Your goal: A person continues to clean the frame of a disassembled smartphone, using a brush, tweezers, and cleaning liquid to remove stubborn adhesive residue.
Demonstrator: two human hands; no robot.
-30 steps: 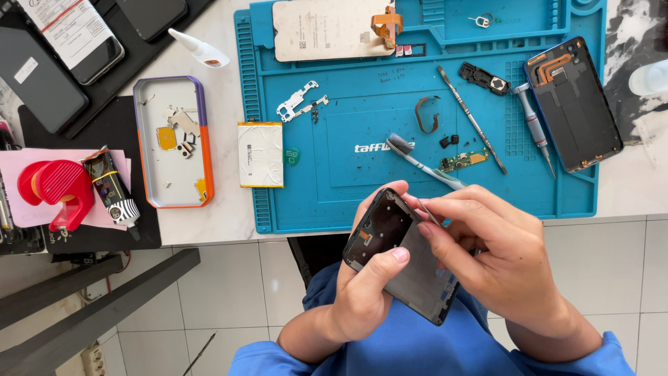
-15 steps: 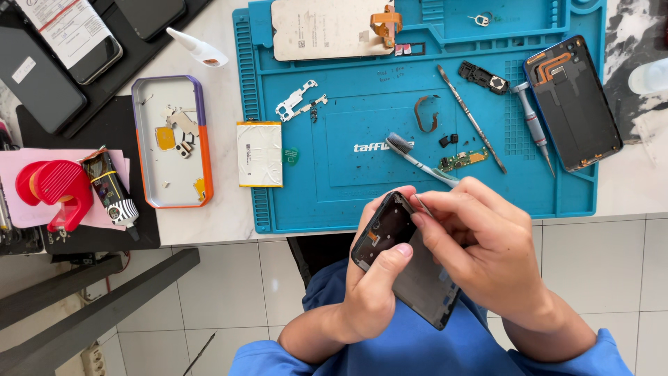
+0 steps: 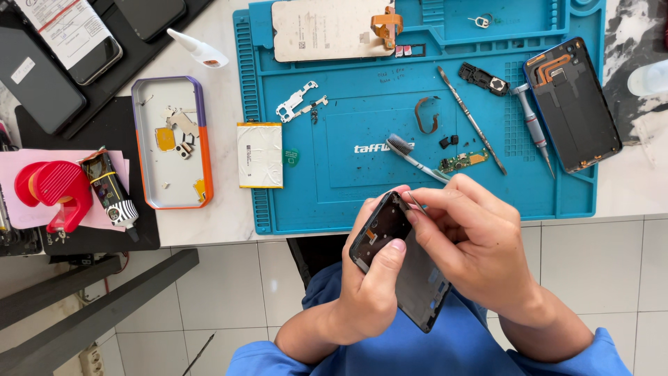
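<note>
Toothbrush (image 3: 412, 159) beyond phone frame (image 3: 400, 261); fingers (image 3: 417, 209) perhaps hide tool

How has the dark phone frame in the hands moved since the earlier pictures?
Yes. The dark phone frame has shifted slightly down, away from the edge of the blue mat, in both hands.

Bright, even daylight; sharp focus, soft shadows.

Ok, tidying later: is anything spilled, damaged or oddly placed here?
Nothing spilled. The white table is stained black at its upper right corner. Both hands hold an opened dark phone frame off the blue mat, over the lap.
</note>
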